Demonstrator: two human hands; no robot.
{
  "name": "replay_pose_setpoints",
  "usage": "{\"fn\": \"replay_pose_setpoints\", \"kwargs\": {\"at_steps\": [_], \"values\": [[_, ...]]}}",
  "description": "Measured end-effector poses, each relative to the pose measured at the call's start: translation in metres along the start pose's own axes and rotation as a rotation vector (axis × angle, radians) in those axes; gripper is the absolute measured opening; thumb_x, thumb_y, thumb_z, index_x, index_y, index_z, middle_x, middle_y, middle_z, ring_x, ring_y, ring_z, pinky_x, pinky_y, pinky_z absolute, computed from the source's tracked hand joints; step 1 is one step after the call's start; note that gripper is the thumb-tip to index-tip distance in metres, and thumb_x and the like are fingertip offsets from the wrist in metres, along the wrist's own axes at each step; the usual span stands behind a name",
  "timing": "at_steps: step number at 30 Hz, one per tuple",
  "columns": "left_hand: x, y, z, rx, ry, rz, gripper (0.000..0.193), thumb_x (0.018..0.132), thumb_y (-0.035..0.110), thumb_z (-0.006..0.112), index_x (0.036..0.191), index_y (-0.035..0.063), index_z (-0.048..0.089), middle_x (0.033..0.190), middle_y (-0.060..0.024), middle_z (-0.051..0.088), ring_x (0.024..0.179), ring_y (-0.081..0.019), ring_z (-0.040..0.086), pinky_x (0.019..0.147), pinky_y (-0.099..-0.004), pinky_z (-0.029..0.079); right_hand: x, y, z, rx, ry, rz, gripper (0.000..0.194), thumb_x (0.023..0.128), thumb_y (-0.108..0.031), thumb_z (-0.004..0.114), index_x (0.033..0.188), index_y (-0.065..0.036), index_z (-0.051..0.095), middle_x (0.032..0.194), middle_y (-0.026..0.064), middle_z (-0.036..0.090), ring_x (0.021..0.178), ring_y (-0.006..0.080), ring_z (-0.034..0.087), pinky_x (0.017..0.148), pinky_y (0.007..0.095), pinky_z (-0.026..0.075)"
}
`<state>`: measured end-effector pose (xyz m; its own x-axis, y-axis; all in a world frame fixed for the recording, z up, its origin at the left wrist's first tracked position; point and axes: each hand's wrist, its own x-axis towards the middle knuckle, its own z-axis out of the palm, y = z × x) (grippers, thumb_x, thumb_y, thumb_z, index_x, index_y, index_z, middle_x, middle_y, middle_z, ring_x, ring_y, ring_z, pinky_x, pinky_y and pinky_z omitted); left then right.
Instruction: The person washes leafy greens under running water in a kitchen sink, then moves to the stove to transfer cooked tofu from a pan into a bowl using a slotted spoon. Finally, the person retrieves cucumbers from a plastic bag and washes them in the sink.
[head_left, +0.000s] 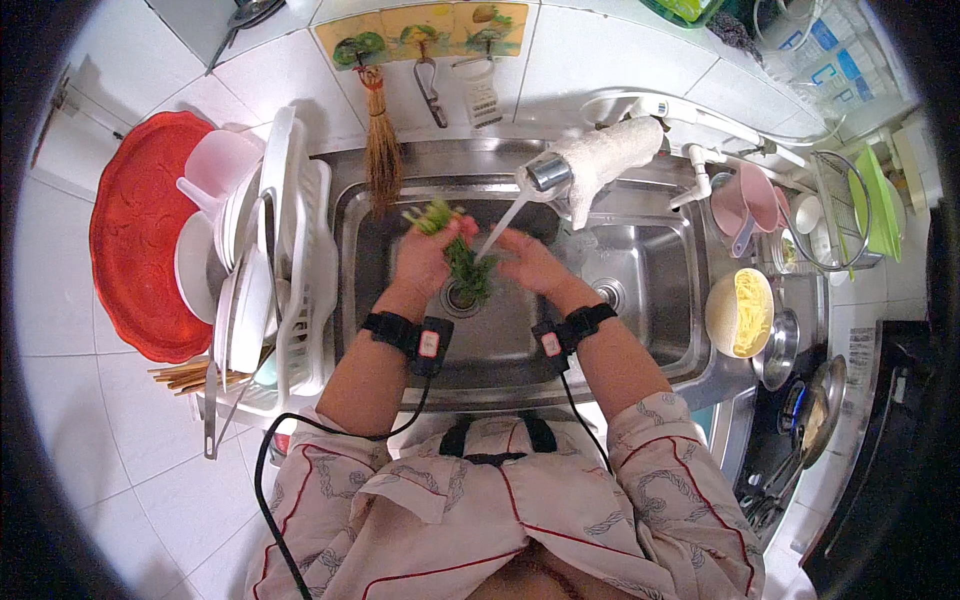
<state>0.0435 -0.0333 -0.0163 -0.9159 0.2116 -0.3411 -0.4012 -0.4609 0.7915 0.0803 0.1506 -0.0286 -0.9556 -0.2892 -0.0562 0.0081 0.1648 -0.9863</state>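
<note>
My left hand grips a bunch of leafy green herbs, with its pale stems poking out above the fingers and the leaves hanging over the left basin's drain. A red band or tie shows by the stems. Water runs from the faucet, which is wrapped in a white cloth, and falls on the leaves. Just right of the stream is my right hand, fingers spread and slightly blurred, holding nothing that I can see. Both hands are above the left basin of the steel sink.
Left of the sink stands a white dish rack with plates and bowls, beside a red scalloped tray. A whisk brush hangs above the basin. On the right are a bowl of yellow shreds, a metal bowl and a pink cup.
</note>
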Motion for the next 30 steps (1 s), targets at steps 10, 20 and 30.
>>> {"fn": "replay_pose_setpoints", "kwargs": {"at_steps": [10,20,30], "values": [[-0.012,-0.018,0.016,0.006,-0.365,-0.251,0.029,0.078,0.006,0.063,0.106,0.0025,0.054,0.094,-0.0062,0.059,0.082,-0.0185,0.057,0.070,-0.0311,0.047,0.011,-0.028,-0.003,0.446,0.003,0.222,0.027,0.086,-0.010,0.055,0.111,-0.002,0.056,0.090,0.0044,0.063,0.070,0.0112,0.059,0.055,0.0245,0.049],[-0.002,-0.018,0.016,0.729,-0.659,0.316,0.024,0.078,0.002,0.055,0.102,0.0026,0.054,0.098,-0.0059,0.057,0.089,-0.0179,0.055,0.077,-0.0300,0.043,0.021,-0.034,0.008,-0.205,-0.046,0.060,0.025,0.089,-0.015,0.050,0.111,-0.003,0.050,0.103,0.0064,0.061,0.085,0.0154,0.058,0.069,0.0278,0.049],[0.000,-0.008,0.017,0.647,-0.358,0.065,0.021,0.081,0.006,0.055,0.101,0.0003,0.055,0.096,-0.0042,0.058,0.089,-0.0146,0.053,0.082,-0.0279,0.041,0.035,-0.029,0.024,-0.209,0.168,-0.107,0.022,0.091,-0.022,0.047,0.097,-0.001,0.052,0.090,0.0109,0.063,0.082,0.0202,0.061,0.072,0.0327,0.048]]}}
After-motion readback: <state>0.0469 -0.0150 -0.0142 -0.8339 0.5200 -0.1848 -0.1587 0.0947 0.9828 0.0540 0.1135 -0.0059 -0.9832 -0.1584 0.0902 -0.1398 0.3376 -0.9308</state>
